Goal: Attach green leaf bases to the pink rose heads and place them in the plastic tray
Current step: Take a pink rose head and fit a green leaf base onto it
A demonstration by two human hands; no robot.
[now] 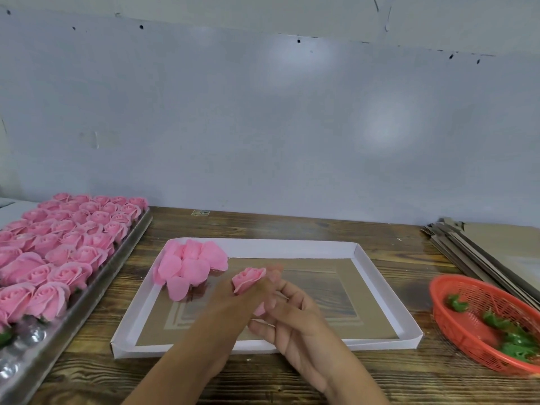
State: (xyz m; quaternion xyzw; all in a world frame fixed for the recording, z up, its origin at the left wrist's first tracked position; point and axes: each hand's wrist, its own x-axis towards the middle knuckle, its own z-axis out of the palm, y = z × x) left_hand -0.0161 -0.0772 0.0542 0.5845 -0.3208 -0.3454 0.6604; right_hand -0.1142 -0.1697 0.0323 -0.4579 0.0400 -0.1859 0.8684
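Observation:
My left hand (233,305) grips a pink rose head (247,278) above the white-rimmed cardboard lid (380,287). Beside it, my right hand (295,320) has its fingers curled against the underside of that rose; whatever it pinches there is hidden. A heap of loose pink rose heads (190,266) lies in the lid's far left corner. The clear plastic tray (87,287) on the left holds several rows of finished roses (67,238). Green leaf bases (508,337) lie in a red mesh basket (455,325) on the right.
All of this sits on a wooden table (292,226) set against a grey wall. A stack of flat cardboard sheets (482,247) lies at the back right, behind the basket. The tray's near cells (26,346) show bare plastic.

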